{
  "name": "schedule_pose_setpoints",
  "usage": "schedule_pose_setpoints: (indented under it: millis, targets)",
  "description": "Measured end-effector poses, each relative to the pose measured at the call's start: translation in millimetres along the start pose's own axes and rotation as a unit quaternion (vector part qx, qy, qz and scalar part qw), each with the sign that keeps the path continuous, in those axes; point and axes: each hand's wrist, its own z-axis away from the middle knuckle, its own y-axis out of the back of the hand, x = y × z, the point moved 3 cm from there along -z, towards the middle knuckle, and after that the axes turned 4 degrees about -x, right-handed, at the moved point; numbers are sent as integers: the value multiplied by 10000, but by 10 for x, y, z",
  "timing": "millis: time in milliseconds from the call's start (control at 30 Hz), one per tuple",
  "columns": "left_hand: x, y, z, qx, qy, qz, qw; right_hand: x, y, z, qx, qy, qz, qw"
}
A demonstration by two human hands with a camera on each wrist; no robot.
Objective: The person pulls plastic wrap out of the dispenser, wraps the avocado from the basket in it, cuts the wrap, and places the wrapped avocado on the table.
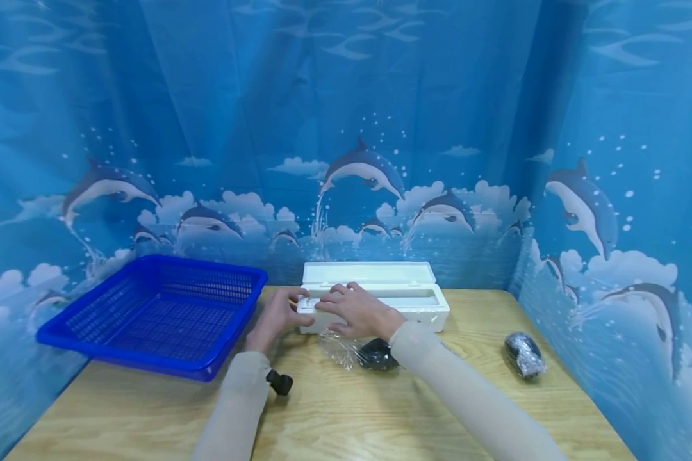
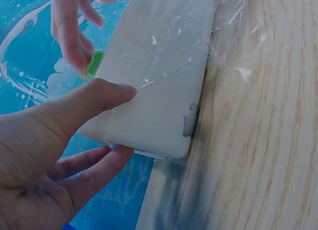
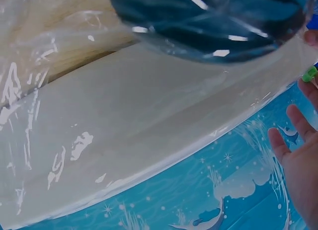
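A long white cling film dispenser (image 1: pixel 375 317) lies on the table with its lid (image 1: pixel 369 273) raised. My left hand (image 1: pixel 275 318) grips its left end, thumb (image 2: pixel 117 90) on the front face and fingers behind. Over the left part of the dispenser reaches my right hand (image 1: pixel 360 312), fingers spread, one fingertip touching a green slide cutter (image 2: pixel 94 64) on the edge. Clear cling film (image 1: pixel 339 349) hangs down the front. A smooth, rounded black object (image 1: pixel 377 355) lies in that film on the table, partly covered by the right forearm.
To the left stands a blue plastic basket (image 1: pixel 202 368), close to the left hand. Another black object wrapped in clear film (image 1: pixel 523 355) lies on the right side of the wooden table (image 1: pixel 346 416). A dolphin-print curtain (image 1: pixel 415 128) surrounds the back and sides.
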Motion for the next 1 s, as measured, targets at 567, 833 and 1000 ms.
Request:
schedule_pose_setpoints:
  millis: [567, 833, 1000]
  targets:
    - [-29, -12, -13, -89, 159, 40, 9998, 12, -7, 28, 41, 7, -10, 10000]
    - [0, -7, 18, -58, -94, -39, 9999, -7, 70, -19, 56, -100, 2, 9999]
    - [28, -20, 6, 74, -139, -37, 9999, -23, 91, -47, 174, 66, 142, 9997]
